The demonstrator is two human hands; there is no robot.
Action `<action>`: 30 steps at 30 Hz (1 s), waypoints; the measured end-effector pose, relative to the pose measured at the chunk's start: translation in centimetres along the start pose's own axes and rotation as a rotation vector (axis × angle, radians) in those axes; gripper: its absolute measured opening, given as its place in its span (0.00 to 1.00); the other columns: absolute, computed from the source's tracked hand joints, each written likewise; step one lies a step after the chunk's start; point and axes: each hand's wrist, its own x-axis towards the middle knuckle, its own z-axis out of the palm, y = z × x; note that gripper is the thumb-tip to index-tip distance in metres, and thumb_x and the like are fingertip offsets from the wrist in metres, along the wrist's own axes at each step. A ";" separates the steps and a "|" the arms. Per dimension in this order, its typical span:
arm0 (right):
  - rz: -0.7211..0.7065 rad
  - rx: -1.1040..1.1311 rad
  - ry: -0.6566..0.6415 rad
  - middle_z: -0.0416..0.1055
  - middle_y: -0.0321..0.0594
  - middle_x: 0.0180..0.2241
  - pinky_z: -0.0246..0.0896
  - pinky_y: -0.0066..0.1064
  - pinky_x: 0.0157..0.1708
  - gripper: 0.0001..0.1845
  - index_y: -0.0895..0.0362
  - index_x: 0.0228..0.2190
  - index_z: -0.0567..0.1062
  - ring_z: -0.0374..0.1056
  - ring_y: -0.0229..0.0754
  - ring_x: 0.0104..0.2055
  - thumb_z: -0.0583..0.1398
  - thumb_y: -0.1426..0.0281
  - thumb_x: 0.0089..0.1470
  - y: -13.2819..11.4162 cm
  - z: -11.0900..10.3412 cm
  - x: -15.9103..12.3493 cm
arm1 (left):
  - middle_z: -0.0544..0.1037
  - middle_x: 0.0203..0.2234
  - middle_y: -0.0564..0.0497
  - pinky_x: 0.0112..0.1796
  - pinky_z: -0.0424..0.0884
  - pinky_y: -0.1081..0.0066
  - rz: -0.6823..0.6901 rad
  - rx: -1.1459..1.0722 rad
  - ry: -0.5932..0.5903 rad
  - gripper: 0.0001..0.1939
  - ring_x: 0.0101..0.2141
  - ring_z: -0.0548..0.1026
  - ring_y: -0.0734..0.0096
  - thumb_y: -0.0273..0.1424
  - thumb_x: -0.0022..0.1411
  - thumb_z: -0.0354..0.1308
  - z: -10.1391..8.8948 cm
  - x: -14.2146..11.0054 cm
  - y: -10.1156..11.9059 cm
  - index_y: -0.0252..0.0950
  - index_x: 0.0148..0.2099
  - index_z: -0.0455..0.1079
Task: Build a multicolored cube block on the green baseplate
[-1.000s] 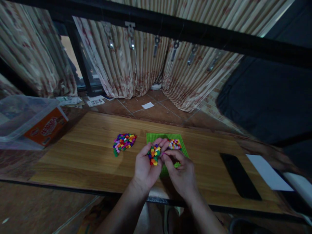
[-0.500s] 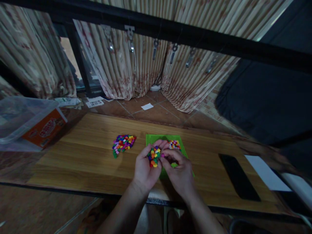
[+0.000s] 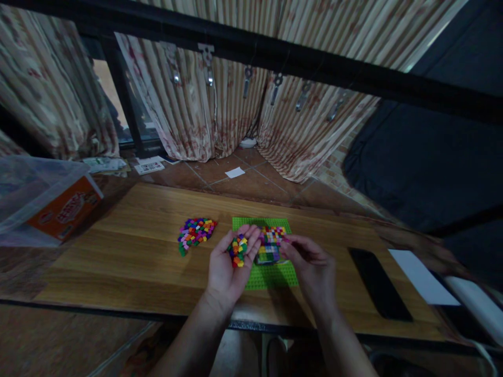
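Holding a tiny pink plastic brick [image 3: 286,239] by the bright brick patch

The person's right hand [image 3: 317,266] has its thumb and finger pinched on what looks like that brick. The fingertips are at the right edge of the patch of many-coloured little square plastic bricks [image 3: 272,242]; whether they touch it is too small to tell. The patch sits on a green flat studded plastic plate [image 3: 271,281], to the left of these fingertips. It seems longer from front to back, but the other hand's fingers may hide some of its left side.

The left hand [image 3: 225,271] is palm up, fingers stretched out, with a heap of mixed-colour small plastic bricks [image 3: 238,251] in it. Its fingertips reach over the plate near the patch's left side. Both hands are close to the patch, one on each side.
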 end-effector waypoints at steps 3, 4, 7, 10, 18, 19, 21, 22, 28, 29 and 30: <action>0.041 -0.015 0.120 0.77 0.37 0.27 0.68 0.33 0.29 0.12 0.55 0.29 0.80 0.70 0.39 0.27 0.69 0.65 0.39 -0.1 -1.5 1.0 | 0.79 0.34 0.38 0.41 0.75 0.65 0.051 0.003 0.079 0.11 0.37 0.79 0.61 0.28 0.61 0.52 -0.2 0.2 0.2 0.26 0.35 0.73; 0.054 -0.026 0.136 0.78 0.37 0.27 0.69 0.33 0.29 0.13 0.56 0.29 0.80 0.71 0.39 0.27 0.69 0.65 0.38 -0.1 -1.9 1.3 | 0.79 0.32 0.39 0.40 0.75 0.65 0.064 0.000 0.102 0.10 0.36 0.79 0.63 0.27 0.61 0.52 -0.3 0.3 0.2 0.26 0.34 0.73; 0.098 -0.059 0.132 0.78 0.39 0.27 0.70 0.35 0.30 0.15 0.57 0.30 0.80 0.72 0.41 0.28 0.70 0.64 0.37 0.2 -2.7 1.6 | 0.78 0.28 0.42 0.39 0.75 0.65 0.082 -0.001 0.137 0.10 0.33 0.79 0.65 0.26 0.61 0.52 -0.5 0.4 0.1 0.27 0.31 0.73; 0.114 -0.080 0.122 0.78 0.40 0.28 0.70 0.35 0.32 0.15 0.58 0.31 0.80 0.73 0.42 0.29 0.68 0.62 0.41 0.7 -2.9 1.6 | 0.78 0.28 0.42 0.39 0.75 0.66 0.078 0.005 0.147 0.10 0.33 0.78 0.65 0.26 0.61 0.52 -0.5 0.5 0.0 0.27 0.31 0.73; -0.112 -0.332 0.025 0.75 0.42 0.32 0.68 0.35 0.34 0.12 0.57 0.32 0.79 0.72 0.42 0.33 0.62 0.62 0.50 1.7 -3.1 1.5 | 0.77 0.28 0.42 0.38 0.75 0.66 0.072 0.008 0.157 0.11 0.32 0.78 0.66 0.26 0.61 0.52 -0.4 0.5 0.0 0.27 0.31 0.72; -0.148 -0.398 0.006 0.75 0.41 0.32 0.67 0.34 0.34 0.11 0.57 0.32 0.79 0.72 0.42 0.34 0.62 0.62 0.51 1.6 -3.0 1.5 | 0.77 0.28 0.42 0.39 0.75 0.66 0.070 0.011 0.155 0.11 0.32 0.78 0.66 0.26 0.61 0.52 -0.4 0.5 -0.1 0.27 0.31 0.72; -0.200 -0.510 -0.029 0.75 0.41 0.32 0.66 0.33 0.34 0.11 0.56 0.31 0.79 0.71 0.42 0.34 0.60 0.63 0.53 1.6 -2.8 1.4 | 0.78 0.29 0.41 0.39 0.75 0.66 0.069 0.016 0.152 0.11 0.32 0.78 0.66 0.27 0.61 0.51 -0.4 0.5 -0.1 0.27 0.31 0.72; -0.218 -0.554 -0.046 0.75 0.41 0.33 0.65 0.33 0.34 0.11 0.56 0.32 0.79 0.71 0.42 0.34 0.59 0.63 0.55 1.5 -2.7 1.3 | 0.78 0.29 0.41 0.39 0.75 0.66 0.069 0.017 0.152 0.11 0.32 0.78 0.66 0.27 0.61 0.51 -0.4 0.5 -0.1 0.27 0.31 0.72; -0.385 -0.707 -0.083 0.75 0.41 0.34 0.63 0.37 0.40 0.10 0.54 0.32 0.79 0.69 0.44 0.38 0.57 0.65 0.57 2.0 -1.9 1.4 | 0.77 0.28 0.42 0.39 0.75 0.66 0.066 0.011 0.165 0.11 0.31 0.78 0.67 0.26 0.61 0.51 -0.3 0.5 0.1 0.27 0.31 0.72; -0.406 -0.727 -0.074 0.75 0.41 0.33 0.63 0.37 0.40 0.10 0.53 0.32 0.79 0.68 0.44 0.38 0.57 0.65 0.57 2.1 -1.9 1.4 | 0.77 0.28 0.43 0.38 0.75 0.66 0.065 0.009 0.168 0.11 0.31 0.78 0.68 0.26 0.61 0.51 -0.3 0.4 0.1 0.28 0.31 0.72; -0.421 -0.745 -0.060 0.75 0.41 0.33 0.63 0.38 0.40 0.11 0.53 0.31 0.79 0.68 0.45 0.38 0.58 0.65 0.57 2.2 -1.8 1.5 | 0.77 0.28 0.43 0.38 0.75 0.67 0.063 0.008 0.171 0.11 0.31 0.78 0.68 0.26 0.62 0.51 -0.2 0.4 0.1 0.28 0.31 0.72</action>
